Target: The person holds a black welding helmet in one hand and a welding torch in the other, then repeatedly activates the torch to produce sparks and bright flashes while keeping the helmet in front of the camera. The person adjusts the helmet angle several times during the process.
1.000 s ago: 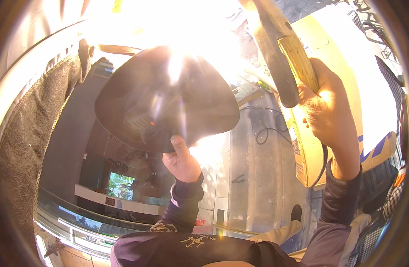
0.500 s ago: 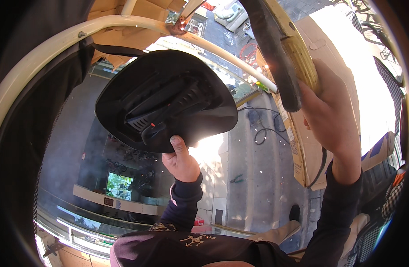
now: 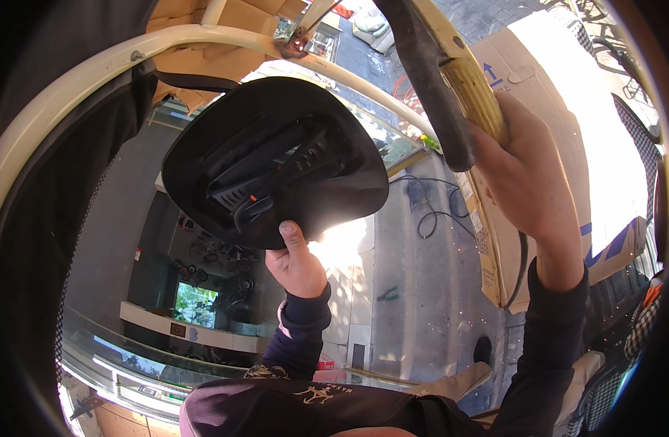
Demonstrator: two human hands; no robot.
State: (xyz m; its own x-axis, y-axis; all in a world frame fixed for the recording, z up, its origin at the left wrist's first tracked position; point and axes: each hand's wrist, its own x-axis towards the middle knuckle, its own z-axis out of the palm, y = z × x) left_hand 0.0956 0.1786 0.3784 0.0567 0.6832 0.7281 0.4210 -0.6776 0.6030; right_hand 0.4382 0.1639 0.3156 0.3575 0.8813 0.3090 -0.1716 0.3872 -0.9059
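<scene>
My left hand [image 3: 296, 264] grips a black welding shield [image 3: 342, 178] by its lower edge, thumb on the side facing me. The shield's ribbed hollow inside is turned toward me, and it covers part of the pale metal tube frame's surroundings. At the right, my right hand [image 3: 531, 175] is wrapped round what looks like a welding electrode holder [image 3: 469, 87], with a worn yellow body and a long black lever. Its far end runs out of view at the top. A scorched joint [image 3: 292, 48] with bright specks is on the pale tube frame [image 3: 159, 41].
A large cardboard box [image 3: 520, 73] stands at the right. Black cable [image 3: 436, 213] and green-handled pliers [image 3: 387, 293] lie on the grey floor. Dark mesh fabric [image 3: 65, 189] hangs from the frame at the left. Sparks scatter low at the right.
My right hand and the electrode holder have shifted left. The shield has tilted slightly in my left hand. The smoke at the left has thinned, and the sparks are now lower.
</scene>
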